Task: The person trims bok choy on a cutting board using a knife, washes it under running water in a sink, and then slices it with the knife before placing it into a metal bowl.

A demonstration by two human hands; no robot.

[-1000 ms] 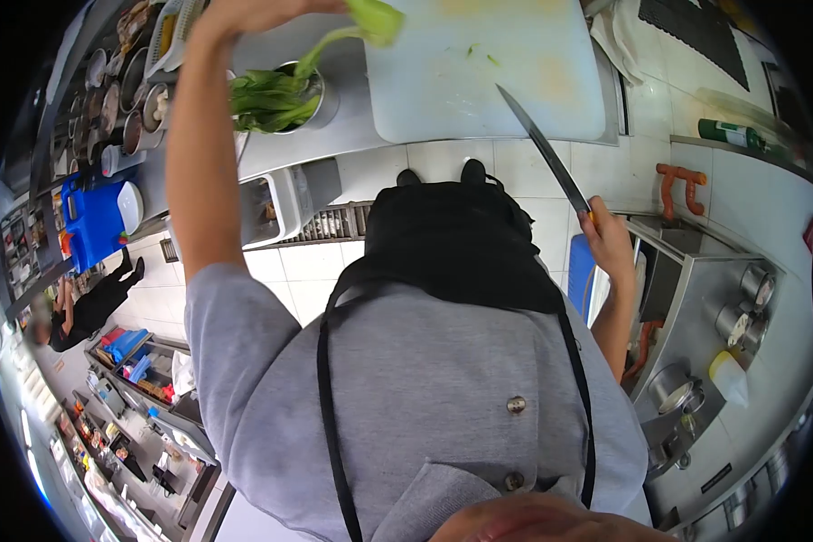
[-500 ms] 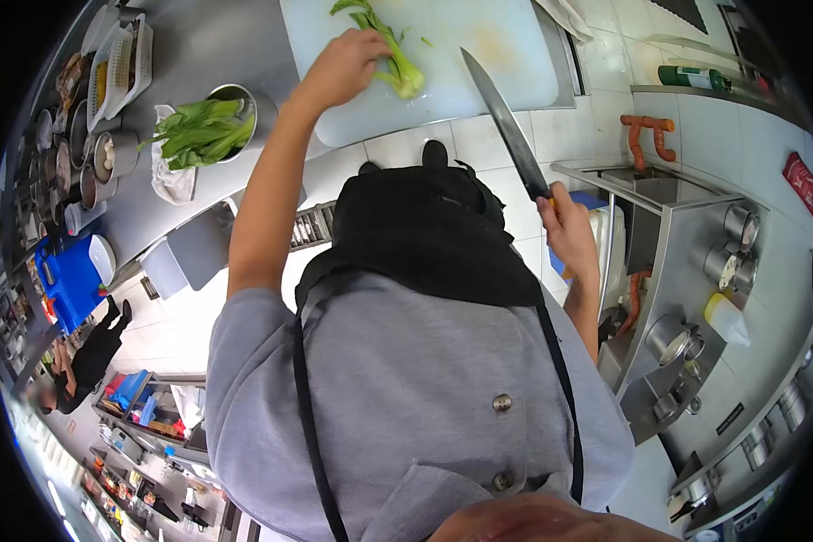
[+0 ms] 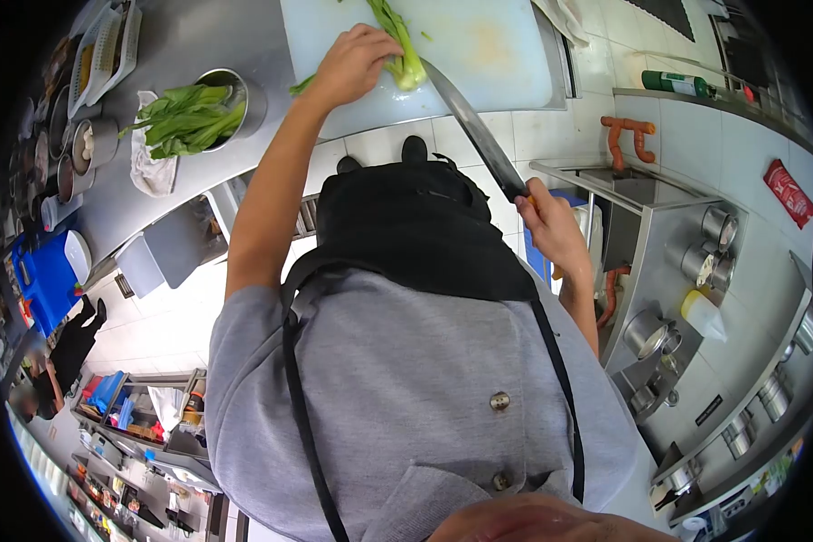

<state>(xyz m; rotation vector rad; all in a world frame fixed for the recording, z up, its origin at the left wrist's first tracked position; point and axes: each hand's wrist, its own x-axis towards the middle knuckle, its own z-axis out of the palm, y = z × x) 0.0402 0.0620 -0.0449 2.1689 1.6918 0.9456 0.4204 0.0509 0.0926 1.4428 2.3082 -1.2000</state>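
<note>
The green stalk [image 3: 410, 70] lies on your white cutting board [image 3: 497, 86]; your left hand [image 3: 359, 63], nearly closed, pinches its side. Your right hand [image 3: 548, 221] wraps the handle of the knife [image 3: 479, 137]. Leftward, a metal pot [image 3: 255, 107] holds leafy greens [image 3: 185, 122] overhanging its rim; farther off, a small pot [image 3: 106, 142] contains white pieces [image 3: 88, 143].

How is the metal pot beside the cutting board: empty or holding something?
Holding greens: they sit partly inside the pot and hang over its rim.
</note>
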